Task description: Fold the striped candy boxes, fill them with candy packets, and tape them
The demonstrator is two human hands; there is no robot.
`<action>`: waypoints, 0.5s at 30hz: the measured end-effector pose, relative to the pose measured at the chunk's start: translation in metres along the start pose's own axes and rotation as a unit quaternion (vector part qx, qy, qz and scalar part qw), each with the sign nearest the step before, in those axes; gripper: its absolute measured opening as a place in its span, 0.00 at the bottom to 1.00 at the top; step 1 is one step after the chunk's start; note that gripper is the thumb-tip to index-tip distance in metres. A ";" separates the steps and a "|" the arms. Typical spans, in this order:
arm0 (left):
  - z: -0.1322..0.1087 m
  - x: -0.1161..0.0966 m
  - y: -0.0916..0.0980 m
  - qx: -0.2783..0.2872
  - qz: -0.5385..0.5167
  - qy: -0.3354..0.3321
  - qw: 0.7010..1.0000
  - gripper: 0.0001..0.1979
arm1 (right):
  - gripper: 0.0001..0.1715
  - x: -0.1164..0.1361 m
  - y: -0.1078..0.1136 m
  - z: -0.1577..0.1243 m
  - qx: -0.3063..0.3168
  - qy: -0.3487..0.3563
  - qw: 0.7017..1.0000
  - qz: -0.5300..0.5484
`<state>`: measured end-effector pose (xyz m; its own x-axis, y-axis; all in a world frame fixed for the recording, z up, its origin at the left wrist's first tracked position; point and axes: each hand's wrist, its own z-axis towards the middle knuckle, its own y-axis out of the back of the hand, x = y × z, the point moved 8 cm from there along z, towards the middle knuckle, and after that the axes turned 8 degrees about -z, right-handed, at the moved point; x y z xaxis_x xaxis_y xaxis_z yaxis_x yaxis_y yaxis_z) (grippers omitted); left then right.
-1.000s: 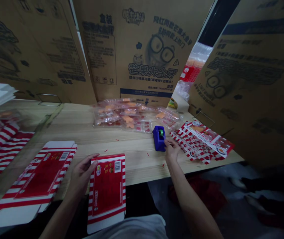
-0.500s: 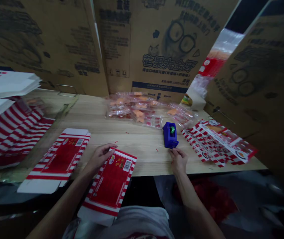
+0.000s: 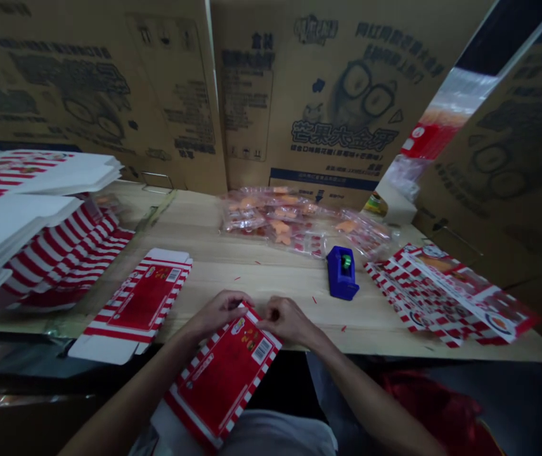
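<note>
My left hand (image 3: pixel 225 313) is closed on the top edge of a flat red carton with red-and-white striped borders (image 3: pixel 227 373), which slants toward me over the table's front edge. My right hand (image 3: pixel 290 322) is pinched at the carton's upper right edge, its thumb touching the printed face. Whatever lies between those fingertips is too small to make out. To the right of my right hand stands a blue tape dispenser (image 3: pixel 341 275) with a green core. A second striped carton (image 3: pixel 144 294) lies on the table left of my left hand, its white flap toward me.
White-backed cartons (image 3: pixel 37 209) are stacked at far left above striped ones (image 3: pixel 73 256). Clear packets with orange pieces (image 3: pixel 275 215) lie at the back, before large cardboard boxes (image 3: pixel 309 95). Printed checkered cards (image 3: pixel 446 291) fan out at right. Small red scraps (image 3: pixel 314 299) dot the wooden table (image 3: pixel 213 253).
My right hand has left the tape dispenser and moved left to the carton's upper edge. My left hand stays on the carton, now tilted further. The camera view has shifted left.
</note>
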<state>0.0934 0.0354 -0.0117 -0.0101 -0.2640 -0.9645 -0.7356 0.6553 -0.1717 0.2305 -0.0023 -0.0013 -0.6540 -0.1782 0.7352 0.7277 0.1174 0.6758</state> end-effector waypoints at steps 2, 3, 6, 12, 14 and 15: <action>-0.004 -0.005 0.003 0.000 0.002 -0.005 1.000 0.17 | 0.16 -0.009 -0.007 0.000 0.008 -0.035 0.998 0.046; -0.006 -0.009 0.002 0.008 0.003 -0.008 1.000 0.17 | 0.17 -0.012 -0.011 0.000 0.027 -0.051 0.994 0.097; -0.011 -0.023 -0.004 0.045 -0.006 -0.018 0.999 0.17 | 0.26 -0.008 -0.035 -0.002 0.160 -0.088 0.939 0.291; -0.022 -0.028 0.037 -0.129 -0.053 -0.057 0.988 0.17 | 0.26 -0.019 -0.032 0.038 0.143 -0.137 0.866 0.459; -0.037 -0.017 0.068 -0.256 -0.070 -0.087 0.960 0.19 | 0.22 -0.054 0.007 0.069 -0.056 -0.158 0.889 0.426; -0.048 -0.010 0.081 -0.306 -0.065 -0.105 0.944 0.19 | 0.21 -0.070 0.027 0.082 -0.140 -0.162 0.886 0.411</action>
<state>0.0014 0.0576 -0.0069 0.1941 -0.1256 -0.9729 -0.9756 0.0790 -0.2049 0.2788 0.0936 -0.0298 0.1282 0.1503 0.9803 0.9791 -0.1766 -0.1010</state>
